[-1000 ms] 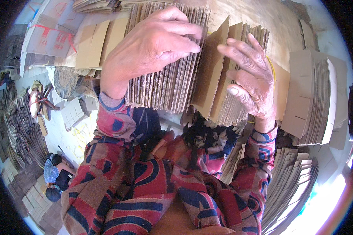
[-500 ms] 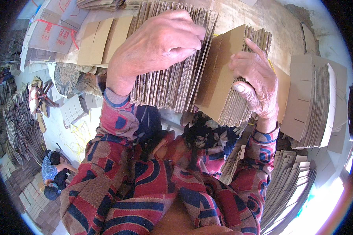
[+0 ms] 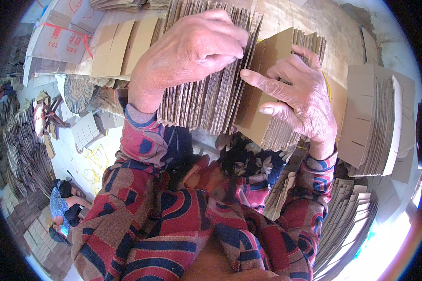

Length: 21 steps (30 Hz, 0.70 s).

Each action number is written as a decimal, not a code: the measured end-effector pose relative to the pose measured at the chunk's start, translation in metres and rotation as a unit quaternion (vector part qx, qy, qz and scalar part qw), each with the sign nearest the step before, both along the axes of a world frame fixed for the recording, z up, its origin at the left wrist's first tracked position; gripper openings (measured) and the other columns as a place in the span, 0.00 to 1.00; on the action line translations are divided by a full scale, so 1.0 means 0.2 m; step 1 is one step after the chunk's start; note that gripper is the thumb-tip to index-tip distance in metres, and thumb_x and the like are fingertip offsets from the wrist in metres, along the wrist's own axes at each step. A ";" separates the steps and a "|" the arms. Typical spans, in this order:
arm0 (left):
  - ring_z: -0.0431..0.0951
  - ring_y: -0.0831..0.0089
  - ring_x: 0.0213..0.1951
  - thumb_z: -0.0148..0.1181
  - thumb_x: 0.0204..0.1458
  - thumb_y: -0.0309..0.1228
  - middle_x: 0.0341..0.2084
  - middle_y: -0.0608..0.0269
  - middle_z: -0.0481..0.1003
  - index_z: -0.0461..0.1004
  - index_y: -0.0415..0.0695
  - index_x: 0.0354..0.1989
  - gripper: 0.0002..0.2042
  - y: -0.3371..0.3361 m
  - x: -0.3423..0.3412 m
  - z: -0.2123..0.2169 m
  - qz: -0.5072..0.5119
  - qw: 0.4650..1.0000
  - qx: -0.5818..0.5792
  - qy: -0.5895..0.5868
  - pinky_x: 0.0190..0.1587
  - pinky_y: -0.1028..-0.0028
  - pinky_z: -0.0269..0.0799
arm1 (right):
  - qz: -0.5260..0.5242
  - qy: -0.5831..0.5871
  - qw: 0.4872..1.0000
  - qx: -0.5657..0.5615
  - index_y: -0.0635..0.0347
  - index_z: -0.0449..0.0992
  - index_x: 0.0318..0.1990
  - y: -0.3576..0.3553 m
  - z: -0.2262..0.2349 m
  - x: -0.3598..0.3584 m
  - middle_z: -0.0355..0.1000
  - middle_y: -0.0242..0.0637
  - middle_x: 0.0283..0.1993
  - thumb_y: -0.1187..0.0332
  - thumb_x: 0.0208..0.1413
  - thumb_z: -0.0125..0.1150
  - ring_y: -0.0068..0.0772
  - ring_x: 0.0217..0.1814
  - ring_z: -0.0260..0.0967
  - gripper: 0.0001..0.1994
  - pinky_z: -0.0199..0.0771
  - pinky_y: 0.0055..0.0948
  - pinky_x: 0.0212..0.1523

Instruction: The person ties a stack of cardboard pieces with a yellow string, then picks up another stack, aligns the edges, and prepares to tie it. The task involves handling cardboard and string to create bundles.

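One red-banded box (image 3: pixel 63 36) stands left of upright cardboard sheets (image 3: pixel 197 105).

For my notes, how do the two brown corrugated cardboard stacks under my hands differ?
The left brown corrugated cardboard stack is thicker; the right brown corrugated cardboard stack is thinner. The left stack mainly shows its sheet edges, while the right stack also shows a broad flat face. Both have sheets standing on edge.

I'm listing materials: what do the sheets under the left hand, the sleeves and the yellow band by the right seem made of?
Sheets: apparently matt brown corrugated cardboard, by their ridged edges. Sleeves: soft, dull cloth, by the wrinkles; fibre unclear. Yellow band: perhaps smooth plastic, being thin and bright; too small to confirm.
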<state>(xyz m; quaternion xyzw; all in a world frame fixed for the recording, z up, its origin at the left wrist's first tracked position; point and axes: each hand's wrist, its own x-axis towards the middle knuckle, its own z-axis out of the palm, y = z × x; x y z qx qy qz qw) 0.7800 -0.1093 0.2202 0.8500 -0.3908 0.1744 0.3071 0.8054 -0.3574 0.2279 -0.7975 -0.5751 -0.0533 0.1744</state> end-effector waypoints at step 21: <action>0.76 0.61 0.32 0.60 0.36 0.17 0.33 0.57 0.77 0.78 0.38 0.30 0.09 0.01 -0.01 0.03 -0.007 1.000 -0.005 -0.001 0.34 0.69 0.72 | 0.001 0.018 0.999 0.043 0.50 0.79 0.46 0.00 0.00 0.00 0.70 0.33 0.31 0.43 0.51 0.50 0.37 0.37 0.68 0.26 0.57 0.49 0.59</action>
